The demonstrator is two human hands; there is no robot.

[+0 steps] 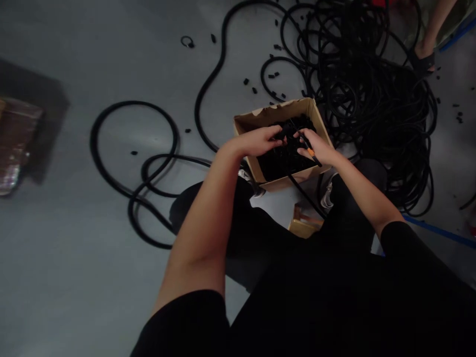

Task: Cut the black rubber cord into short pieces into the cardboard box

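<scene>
Over an open cardboard box (277, 186), both hands are close together. My left hand (262, 140) is closed on a black rubber hose (284, 131), whose end is hard to make out against the dark pieces. Held in my right hand (317, 148) is a slim tool with a black and orange handle (310, 149); its tip points toward the hose and its exact kind is unclear. Beneath the hands, the box holds many small black pieces (273, 166). A length of black hose (305, 192) runs from the box's near side toward my lap.
A large tangle of black hose (375, 109) lies right of the box. Loose hose loops (92, 134) spread over the floor at left. Short black bits (246, 81) are scattered around. Another person's foot (424, 54) is at upper right. A small wooden stool (303, 227) shows between my legs.
</scene>
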